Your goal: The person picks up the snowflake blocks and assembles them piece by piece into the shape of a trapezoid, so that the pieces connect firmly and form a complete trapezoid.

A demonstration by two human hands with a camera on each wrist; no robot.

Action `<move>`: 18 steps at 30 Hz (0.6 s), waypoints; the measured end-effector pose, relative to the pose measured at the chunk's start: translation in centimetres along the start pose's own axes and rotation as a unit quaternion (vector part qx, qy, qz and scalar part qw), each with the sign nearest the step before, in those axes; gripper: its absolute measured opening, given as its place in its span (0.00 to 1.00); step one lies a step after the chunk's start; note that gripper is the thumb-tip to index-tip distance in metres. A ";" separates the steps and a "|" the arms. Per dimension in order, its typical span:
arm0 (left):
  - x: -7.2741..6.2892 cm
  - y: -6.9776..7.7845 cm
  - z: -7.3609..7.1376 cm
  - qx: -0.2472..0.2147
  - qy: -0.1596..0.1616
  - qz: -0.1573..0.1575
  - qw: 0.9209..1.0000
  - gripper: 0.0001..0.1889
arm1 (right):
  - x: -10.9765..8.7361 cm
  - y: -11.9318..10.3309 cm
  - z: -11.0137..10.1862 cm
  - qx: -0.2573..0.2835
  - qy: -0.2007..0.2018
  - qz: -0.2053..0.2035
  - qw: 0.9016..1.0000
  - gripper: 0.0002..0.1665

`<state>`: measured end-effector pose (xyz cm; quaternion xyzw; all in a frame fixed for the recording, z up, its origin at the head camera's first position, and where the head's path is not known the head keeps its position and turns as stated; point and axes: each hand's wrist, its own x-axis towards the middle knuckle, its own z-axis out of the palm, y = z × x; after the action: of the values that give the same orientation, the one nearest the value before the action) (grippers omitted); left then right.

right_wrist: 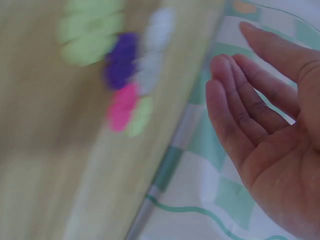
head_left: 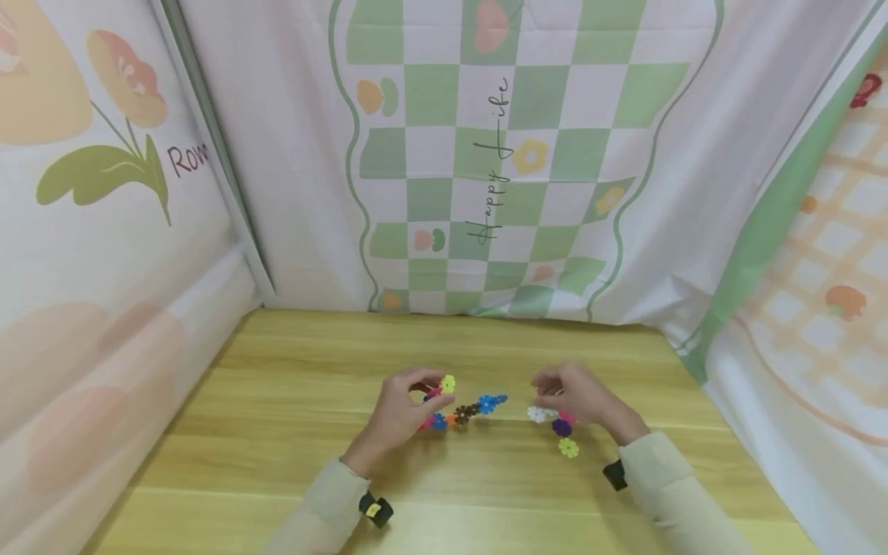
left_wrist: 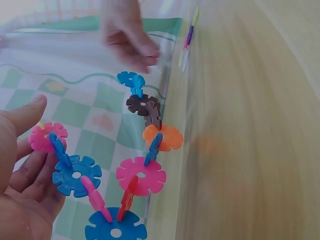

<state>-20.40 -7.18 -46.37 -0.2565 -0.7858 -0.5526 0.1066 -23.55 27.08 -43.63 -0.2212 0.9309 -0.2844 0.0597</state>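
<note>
My left hand (head_left: 398, 408) holds one end of a chain of interlocking plastic flower discs (left_wrist: 76, 175), between thumb and fingers. Blue, pink, red, orange and brown discs are slotted together, bending round to a light blue pair (head_left: 489, 404) at the far end. That end sticks out toward the right hand, apart from it. My right hand (head_left: 577, 393) hovers with loosely bent fingers and nothing between them, as the right wrist view shows. Beneath it on the table lie several loose discs: white (head_left: 536, 415), purple (head_left: 561, 428), pink (right_wrist: 123, 107) and yellow-green (head_left: 568, 447).
The wood-grain table (head_left: 472, 493) reaches back to a hanging curtain (head_left: 486, 154) with a green and white check print. Printed cloth also hangs at the left (head_left: 125, 254) and right (head_left: 819, 308) sides. Black wrist straps (head_left: 376, 509) sit by both sleeves.
</note>
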 end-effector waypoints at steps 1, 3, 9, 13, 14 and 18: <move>0.0 0.0 0.0 -0.002 -0.001 -0.002 1.000 0.18 | -0.2 0.5 0.3 -0.016 -0.006 -0.006 1.000 0.19; 0.0 0.2 0.0 -0.006 -0.003 -0.004 1.000 0.18 | -0.5 1.3 1.1 -0.037 -0.016 -0.014 0.999 0.19; 0.1 0.3 -0.2 -0.011 -0.006 -0.007 1.000 0.18 | -0.6 2.0 2.7 -0.040 -0.014 -0.016 0.999 0.13; 0.0 0.4 -0.3 -0.014 -0.007 -0.008 1.000 0.18 | -0.4 1.8 2.9 -0.006 0.004 0.012 1.000 0.05; 0.0 0.4 -0.3 -0.015 -0.008 -0.009 1.000 0.18 | -0.2 1.8 2.8 0.006 0.009 0.016 1.000 0.05; 0.0 0.4 -0.2 -0.015 -0.013 -0.012 1.000 0.18 | 0.7 0.8 2.3 0.040 0.048 0.021 0.998 0.03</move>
<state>-20.25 -7.30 -45.98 -0.2558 -0.7818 -0.5622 0.0855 -23.92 26.26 -45.97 -0.1850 0.9252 -0.3301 0.0296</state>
